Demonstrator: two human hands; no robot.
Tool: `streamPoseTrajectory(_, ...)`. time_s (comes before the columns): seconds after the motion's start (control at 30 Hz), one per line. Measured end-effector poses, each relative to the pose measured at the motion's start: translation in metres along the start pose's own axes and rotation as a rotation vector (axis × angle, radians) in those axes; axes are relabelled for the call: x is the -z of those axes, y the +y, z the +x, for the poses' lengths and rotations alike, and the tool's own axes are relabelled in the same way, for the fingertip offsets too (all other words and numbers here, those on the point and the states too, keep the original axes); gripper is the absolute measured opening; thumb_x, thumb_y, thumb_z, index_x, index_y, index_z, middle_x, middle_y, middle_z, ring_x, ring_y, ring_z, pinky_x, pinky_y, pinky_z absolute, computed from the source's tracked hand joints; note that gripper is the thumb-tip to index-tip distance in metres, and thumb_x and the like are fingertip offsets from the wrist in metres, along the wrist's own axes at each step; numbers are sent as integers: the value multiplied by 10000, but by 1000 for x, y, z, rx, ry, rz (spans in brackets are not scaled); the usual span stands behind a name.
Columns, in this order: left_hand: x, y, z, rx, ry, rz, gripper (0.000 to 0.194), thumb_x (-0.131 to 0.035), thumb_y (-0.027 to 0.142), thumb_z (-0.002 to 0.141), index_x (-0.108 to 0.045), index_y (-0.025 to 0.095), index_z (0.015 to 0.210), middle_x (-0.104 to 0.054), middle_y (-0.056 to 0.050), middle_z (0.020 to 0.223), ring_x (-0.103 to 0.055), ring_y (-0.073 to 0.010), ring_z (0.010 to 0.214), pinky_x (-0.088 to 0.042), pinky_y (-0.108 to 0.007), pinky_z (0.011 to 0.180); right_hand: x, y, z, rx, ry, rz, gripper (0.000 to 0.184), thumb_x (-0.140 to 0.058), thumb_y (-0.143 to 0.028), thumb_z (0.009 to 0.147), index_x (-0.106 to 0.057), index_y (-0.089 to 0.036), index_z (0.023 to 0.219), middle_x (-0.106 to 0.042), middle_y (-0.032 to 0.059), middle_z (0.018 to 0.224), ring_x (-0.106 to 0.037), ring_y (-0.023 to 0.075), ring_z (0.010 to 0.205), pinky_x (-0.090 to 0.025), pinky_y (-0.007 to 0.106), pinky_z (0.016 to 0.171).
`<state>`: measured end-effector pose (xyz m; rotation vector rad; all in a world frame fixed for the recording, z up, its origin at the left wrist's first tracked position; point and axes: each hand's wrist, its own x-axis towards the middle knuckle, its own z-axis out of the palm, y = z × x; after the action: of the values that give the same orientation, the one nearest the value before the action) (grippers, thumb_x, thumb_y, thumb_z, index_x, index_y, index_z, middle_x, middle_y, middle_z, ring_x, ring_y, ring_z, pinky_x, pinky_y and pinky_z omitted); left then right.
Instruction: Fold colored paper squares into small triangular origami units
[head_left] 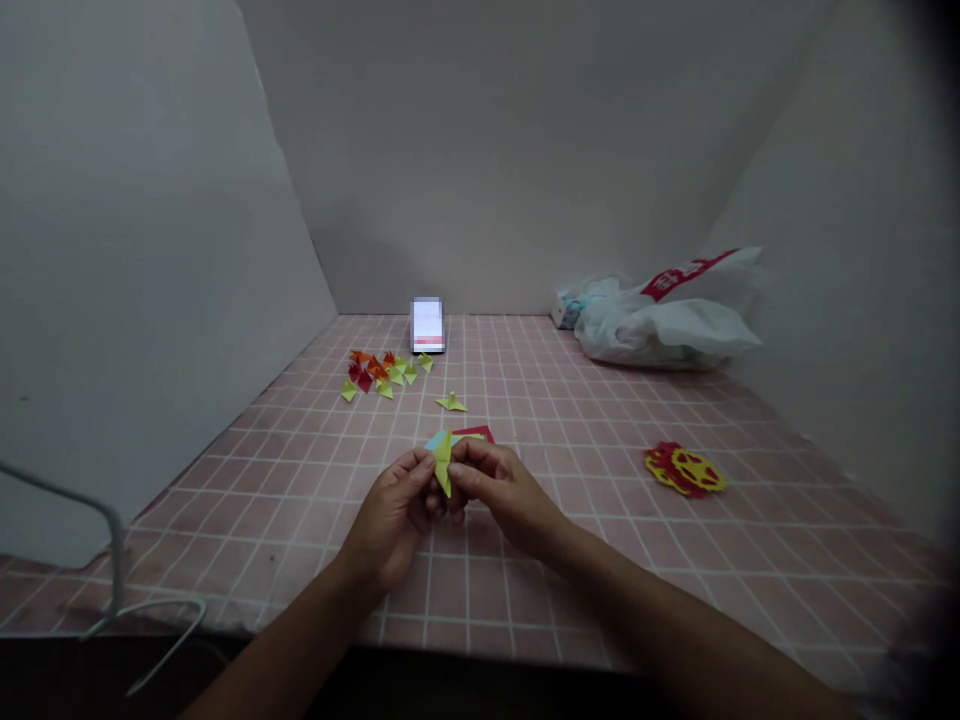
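Between my two hands, above the near middle of the table, is a folded piece of yellow paper (444,462), pointed at top and bottom. My left hand (397,505) pinches its left side with thumb and fingers. On its right side my right hand (504,492) grips it with the thumb in front. Partly hidden behind the hands lies a small pile of coloured paper sheets (480,434), with red, yellow and light blue edges showing. Just beyond sits a yellow folded paper figure (451,402) with spread wings.
Several red, orange and yellow folded figures (375,372) lie at the back left, near an upright phone (427,325). Red and yellow cut-outs (686,470) lie to the right. A white plastic bag (660,325) and a tissue box (564,309) stand back right. A white cable (116,560) hangs front left.
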<state>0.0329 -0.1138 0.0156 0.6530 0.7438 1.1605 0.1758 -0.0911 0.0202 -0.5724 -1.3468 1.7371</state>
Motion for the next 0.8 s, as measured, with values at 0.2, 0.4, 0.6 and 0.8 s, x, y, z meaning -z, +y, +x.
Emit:
streamPoseTrajectory(0.2,6,-1,5,52,19,-55,127,-636,227,822,-572,136,762,-510,22,629,-449,-65,524,-396,-193,531,-2,11,0,-29,125,25,225,-558,-358,868,-561,-154,773,-582,-16,594,-514,82,484,-421,219,516)
streamPoseTrajectory(0.4,13,1,14,124,103,-210,113,-647,186,808,-574,126,747,-479,31,643,-421,-52,522,-389,-181,510,-1,26,2,-72,319,-25,247,-584,-390,827,-528,-166,738,-506,-52,525,-443,73,437,-364,202,461)
streamPoseTrajectory(0.6,14,3,21,162,113,-319,158,-701,187,770,-565,127,717,-473,32,635,-416,-53,531,-392,-184,522,3,34,-2,-141,401,-119,283,-526,-409,870,-497,-176,710,-451,-61,511,-402,78,441,-319,200,446)
streamPoseTrajectory(0.8,12,5,24,182,108,-343,207,-736,228,742,-556,127,723,-458,41,608,-378,-44,500,-364,-184,504,14,26,-6,35,379,-478,290,-481,-365,907,-542,-177,695,-500,-19,584,-462,113,539,-348,225,515)
